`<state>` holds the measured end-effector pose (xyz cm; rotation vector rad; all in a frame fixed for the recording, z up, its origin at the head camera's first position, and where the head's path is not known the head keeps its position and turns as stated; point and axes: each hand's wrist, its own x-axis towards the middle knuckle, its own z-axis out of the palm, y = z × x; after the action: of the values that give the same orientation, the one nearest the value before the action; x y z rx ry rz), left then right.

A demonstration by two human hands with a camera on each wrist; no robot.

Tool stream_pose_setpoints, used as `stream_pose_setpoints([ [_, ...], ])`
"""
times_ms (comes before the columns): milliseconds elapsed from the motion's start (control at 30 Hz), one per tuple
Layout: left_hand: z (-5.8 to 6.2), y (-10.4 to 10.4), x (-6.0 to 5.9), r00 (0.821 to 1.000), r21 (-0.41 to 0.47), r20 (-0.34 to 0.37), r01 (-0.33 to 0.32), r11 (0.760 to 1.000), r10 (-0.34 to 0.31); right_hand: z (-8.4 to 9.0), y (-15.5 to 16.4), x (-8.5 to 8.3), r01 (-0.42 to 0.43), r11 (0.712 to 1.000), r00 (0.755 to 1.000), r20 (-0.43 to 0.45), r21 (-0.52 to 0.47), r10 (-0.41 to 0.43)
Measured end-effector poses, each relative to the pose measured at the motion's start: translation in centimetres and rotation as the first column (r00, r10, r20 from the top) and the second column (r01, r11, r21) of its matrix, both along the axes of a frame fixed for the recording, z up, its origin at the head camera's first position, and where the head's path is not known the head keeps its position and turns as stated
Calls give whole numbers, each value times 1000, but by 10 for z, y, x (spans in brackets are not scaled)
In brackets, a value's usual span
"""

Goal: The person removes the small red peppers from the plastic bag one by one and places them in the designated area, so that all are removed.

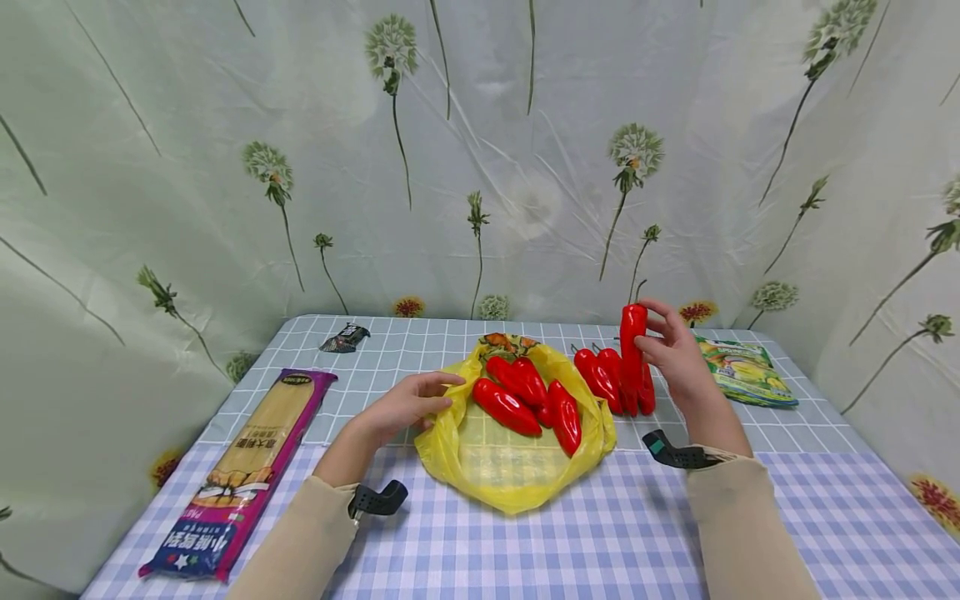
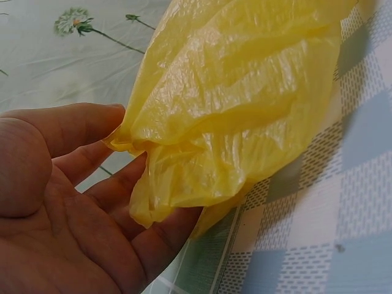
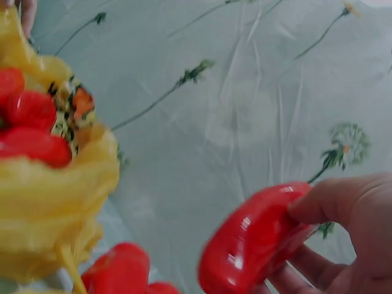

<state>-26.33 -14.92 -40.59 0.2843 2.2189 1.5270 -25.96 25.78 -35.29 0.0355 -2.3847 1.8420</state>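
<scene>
**On the checked tabletop: one pepper lifted, bag edge pinched**

On the checked tabletop (image 1: 525, 542) lies an open yellow plastic bag (image 1: 510, 462) with several red peppers (image 1: 525, 396) inside. The left hand (image 1: 408, 406) pinches the bag's left rim between thumb and fingers. The right hand (image 1: 678, 354) grips a single red pepper (image 1: 632, 333) upright, above a small row of peppers (image 1: 611, 382) lying just right of the bag. A noodle packet (image 1: 247, 467) lies far left.

We see a table (image 1: 525, 542) with a blue checked cloth. On it lie a yellow plastic bag (image 1: 517, 467) with red peppers, more red peppers (image 1: 607, 379) beside it, a noodle packet (image 1: 247, 467), a green packet (image 1: 742, 371) and a small dark wrapper (image 1: 345, 337).
</scene>
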Motion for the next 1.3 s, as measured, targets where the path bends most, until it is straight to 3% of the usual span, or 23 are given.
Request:
stream_pose_setpoints([
  [167,0,0,0,1000,3,7,-5,1000,5,-12,8,-6,114,993,991,70,18,-115],
  [400,1,1,0,1000,-4,20,-15,1000,15,-25,16,-11,239,969,958,145,68,-247],
  [700,1,0,0,1000,-12,15,-10,1000,10,-39,27,-13,280,958,936,202,69,-288],
  [1300,-1,1,0,1000,-12,14,-13,1000,13,-61,38,-19,333,927,904,220,172,-366],
])
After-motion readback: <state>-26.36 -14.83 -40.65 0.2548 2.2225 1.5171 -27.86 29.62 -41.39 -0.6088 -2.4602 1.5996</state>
